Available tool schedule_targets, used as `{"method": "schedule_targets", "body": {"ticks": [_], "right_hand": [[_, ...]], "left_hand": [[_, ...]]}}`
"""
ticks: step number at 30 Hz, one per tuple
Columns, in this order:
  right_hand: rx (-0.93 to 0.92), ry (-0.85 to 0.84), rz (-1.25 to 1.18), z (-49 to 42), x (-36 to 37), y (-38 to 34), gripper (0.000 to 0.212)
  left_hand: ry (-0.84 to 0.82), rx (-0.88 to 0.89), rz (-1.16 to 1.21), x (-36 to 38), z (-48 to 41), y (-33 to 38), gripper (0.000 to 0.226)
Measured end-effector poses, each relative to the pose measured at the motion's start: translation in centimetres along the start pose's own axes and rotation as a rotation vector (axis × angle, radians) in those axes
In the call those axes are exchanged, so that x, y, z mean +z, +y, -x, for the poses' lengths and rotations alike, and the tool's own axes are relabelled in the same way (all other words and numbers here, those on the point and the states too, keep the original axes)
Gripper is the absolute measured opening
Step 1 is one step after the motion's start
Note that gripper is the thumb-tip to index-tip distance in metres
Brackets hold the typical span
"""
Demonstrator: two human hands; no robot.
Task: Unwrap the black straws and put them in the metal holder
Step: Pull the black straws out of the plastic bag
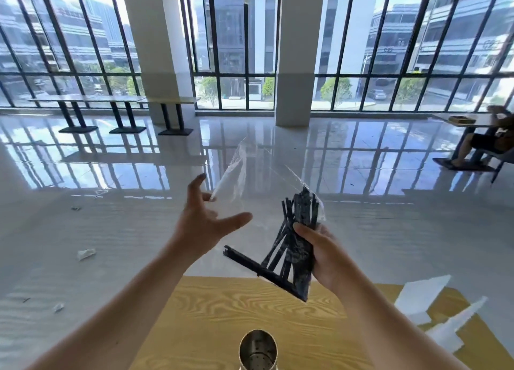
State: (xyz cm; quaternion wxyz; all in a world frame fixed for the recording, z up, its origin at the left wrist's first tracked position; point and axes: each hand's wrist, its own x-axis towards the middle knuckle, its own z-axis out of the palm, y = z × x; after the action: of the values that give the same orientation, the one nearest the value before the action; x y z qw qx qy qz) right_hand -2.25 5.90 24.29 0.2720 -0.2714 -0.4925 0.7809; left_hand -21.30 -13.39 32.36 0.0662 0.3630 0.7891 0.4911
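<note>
Head view: unwrapping step. Right hand point(319, 255) grips black straws point(294, 247); left hand point(203, 222) open beside clear wrapper point(236, 172). Next, likely: pull wrapper off.

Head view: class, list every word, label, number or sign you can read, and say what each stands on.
"C2" or "G2", blurred, not sure: sign on the grey building front beyond the right-hand windows.
Second sign on the farther-right building front: too blurred to read.
On the clear plastic wrapper, black straws and perforated metal holder: no print visible.
</note>
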Motion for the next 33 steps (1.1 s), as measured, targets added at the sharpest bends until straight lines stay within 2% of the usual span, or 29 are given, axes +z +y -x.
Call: {"method": "schedule_targets", "body": {"ticks": [2,3,5,7,9,10,12,16,21,24,25,27,30,31,33], "right_hand": [[-0.052,0.063,0.095,0.5,1.3,-0.7,0.048],[-0.082,0.086,0.145,0.7,1.9,-1.0,0.046],[-0.135,0.106,0.214,1.2,2.9,-1.6,0.044],[-0.167,0.1,0.221,1.7,3.2,-2.2,0.046],[-0.165,0.095,0.145,2.0,2.8,-2.8,0.062],[-0.154,0.101,0.111,2.1,2.4,-2.9,0.078],[-0.128,0.148,0.078,2.4,1.8,-3.1,0.107],[-0.089,0.155,0.024,3.5,0.6,-3.3,0.109],[-0.079,0.068,-0.003,4.6,-0.4,-4.0,0.073],[-0.039,-0.003,0.059,4.5,-1.2,-5.2,0.082],[-0.059,-0.017,0.04,4.5,-1.2,-5.8,0.079],[-0.153,0.042,-0.011,4.1,-1.4,-6.9,0.055],[-0.296,0.217,0.022,3.5,-2.6,-8.1,0.013],[-0.324,0.268,0.034,3.2,-3.2,-8.3,0.008],[-0.361,0.354,0.132,2.7,-3.9,-8.7,0.014]], "left_hand": [[0.028,0.117,-0.102,-1.0,-0.9,0.1,0.141],[0.035,0.159,-0.143,-1.4,-1.4,0.0,0.134],[0.052,0.146,-0.143,-2.1,-2.6,0.1,0.096],[0.048,-0.011,0.059,-3.0,-4.0,0.1,0.047],[0.006,-0.149,0.301,-3.7,-5.0,-0.3,0.012],[-0.033,-0.173,0.367,-4.0,-5.2,-0.5,0.004],[-0.128,-0.184,0.451,-4.4,-5.3,-1.0,0.009],[-0.223,-0.191,0.482,-4.1,-5.2,-1.1,0.015],[-0.287,-0.169,0.52,-3.5,-5.4,-0.3,0.025],[-0.302,-0.179,0.547,-2.9,-5.7,0.6,0.027],[-0.285,-0.193,0.562,-2.7,-5.8,0.8,0.027],[-0.244,-0.215,0.566,-2.4,-6.2,1.2,0.026],[-0.202,-0.201,0.496,-1.8,-6.5,1.8,0.02],[-0.179,-0.18,0.482,-1.6,-6.6,1.9,0.016],[-0.131,-0.128,0.444,-1.1,-6.7,2.0,0.013]]}}
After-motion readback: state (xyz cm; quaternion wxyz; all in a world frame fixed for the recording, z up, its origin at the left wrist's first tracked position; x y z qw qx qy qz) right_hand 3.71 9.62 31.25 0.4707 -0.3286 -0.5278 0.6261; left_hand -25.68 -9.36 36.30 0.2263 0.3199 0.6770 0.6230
